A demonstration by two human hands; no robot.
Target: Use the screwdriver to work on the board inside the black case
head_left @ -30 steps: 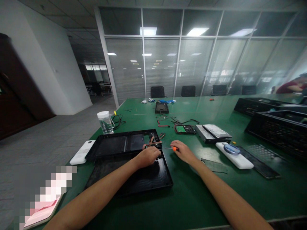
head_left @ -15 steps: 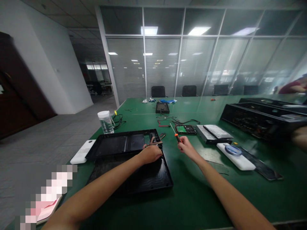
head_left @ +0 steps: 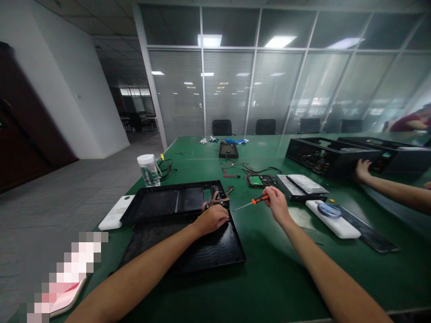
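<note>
My right hand [head_left: 278, 204] grips an orange-and-black screwdriver [head_left: 260, 198] by its handle. Its thin metal shaft points left, and the tip is near the edge of the black plastic casing. My left hand [head_left: 213, 219] is closed at the right side of that casing, fingertips pinched together; what they hold is hidden. The casing lies as two shallow black parts, a rear tray [head_left: 158, 204] with openings and a front panel [head_left: 215, 251] under my left forearm. Striped ribbon wires [head_left: 215, 197] bunch at the tray's right end, just behind my left hand.
A circuit board [head_left: 256, 180], a silver drive [head_left: 303, 186] and a white device [head_left: 333, 220] lie to the right. A clear bottle [head_left: 148, 171] and a white phone-like object [head_left: 116, 213] stand left. Another person's hand [head_left: 363, 170] touches a black computer case [head_left: 332, 157].
My right hand has moved right and turned the screwdriver from pointing up and away to pointing left. The other person's hand now touches the black case, which has shifted left. My left hand stays put.
</note>
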